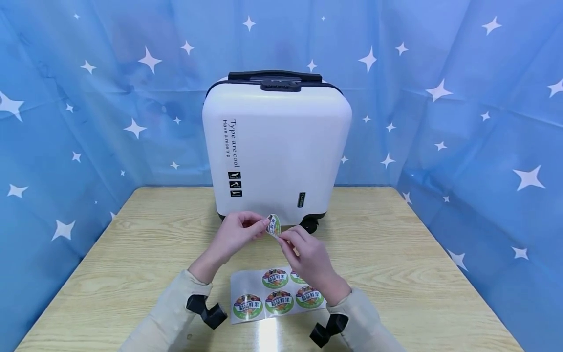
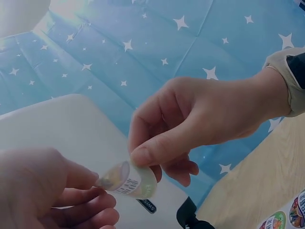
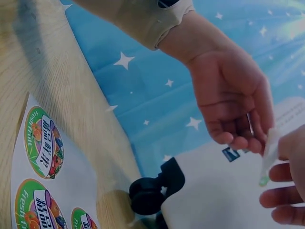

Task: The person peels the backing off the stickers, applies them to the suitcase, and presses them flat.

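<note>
The left hand (image 1: 236,235) and right hand (image 1: 311,258) pinch near each other, forearms (image 1: 164,310) converging

curtain (image 1: 281,44) — blue, creased, star-printed | table (image 1: 382,264) — pale wood-grain, bright glare (image 1: 268,336)

A pale wood-grain table (image 1: 418,254) with rounded far corners bears a bright patch of glare (image 1: 268,333) near its front. Toward the far edge a white suitcase (image 1: 281,151) stands upright — a black wheel (image 1: 310,225) showing beneath it — and nearer the front lies a white sheet (image 1: 245,283) with two rows of round fruit stickers (image 1: 279,302), one partly covered.
</note>
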### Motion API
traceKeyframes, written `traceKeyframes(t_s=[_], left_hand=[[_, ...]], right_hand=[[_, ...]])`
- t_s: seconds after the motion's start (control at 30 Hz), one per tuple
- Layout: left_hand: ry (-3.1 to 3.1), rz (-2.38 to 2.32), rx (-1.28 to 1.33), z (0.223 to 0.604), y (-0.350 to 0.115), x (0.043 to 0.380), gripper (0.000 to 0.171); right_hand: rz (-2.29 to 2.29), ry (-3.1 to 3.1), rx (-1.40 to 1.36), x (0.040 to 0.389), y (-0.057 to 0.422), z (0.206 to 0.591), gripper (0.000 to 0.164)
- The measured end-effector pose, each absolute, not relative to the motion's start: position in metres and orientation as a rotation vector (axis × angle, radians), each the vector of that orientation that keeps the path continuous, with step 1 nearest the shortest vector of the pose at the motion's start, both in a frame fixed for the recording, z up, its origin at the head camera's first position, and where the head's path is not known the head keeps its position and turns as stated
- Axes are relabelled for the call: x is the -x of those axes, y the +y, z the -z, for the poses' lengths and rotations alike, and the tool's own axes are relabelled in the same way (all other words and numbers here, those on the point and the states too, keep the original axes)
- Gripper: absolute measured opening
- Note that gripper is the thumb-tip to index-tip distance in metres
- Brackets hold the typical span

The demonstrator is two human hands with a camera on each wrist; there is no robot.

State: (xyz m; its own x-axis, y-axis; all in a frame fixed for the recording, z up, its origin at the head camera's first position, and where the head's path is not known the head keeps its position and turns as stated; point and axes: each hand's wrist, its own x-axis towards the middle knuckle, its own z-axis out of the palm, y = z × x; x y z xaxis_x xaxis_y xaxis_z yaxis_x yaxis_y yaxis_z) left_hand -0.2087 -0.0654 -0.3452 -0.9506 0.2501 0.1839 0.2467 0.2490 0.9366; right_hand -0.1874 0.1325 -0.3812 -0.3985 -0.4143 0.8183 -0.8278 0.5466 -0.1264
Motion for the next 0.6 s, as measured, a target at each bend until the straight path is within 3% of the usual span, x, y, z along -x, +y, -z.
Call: traceKeyframes(t_s=[0.6], left_hand=[[2.536, -1.825, -0.512, 0.3365, -0.0687, 0.2106, 0.015]], right_hand=[[-0.771, -2.071, -0.989, 0.19, 0.1299, 0.3829, 0.01]])
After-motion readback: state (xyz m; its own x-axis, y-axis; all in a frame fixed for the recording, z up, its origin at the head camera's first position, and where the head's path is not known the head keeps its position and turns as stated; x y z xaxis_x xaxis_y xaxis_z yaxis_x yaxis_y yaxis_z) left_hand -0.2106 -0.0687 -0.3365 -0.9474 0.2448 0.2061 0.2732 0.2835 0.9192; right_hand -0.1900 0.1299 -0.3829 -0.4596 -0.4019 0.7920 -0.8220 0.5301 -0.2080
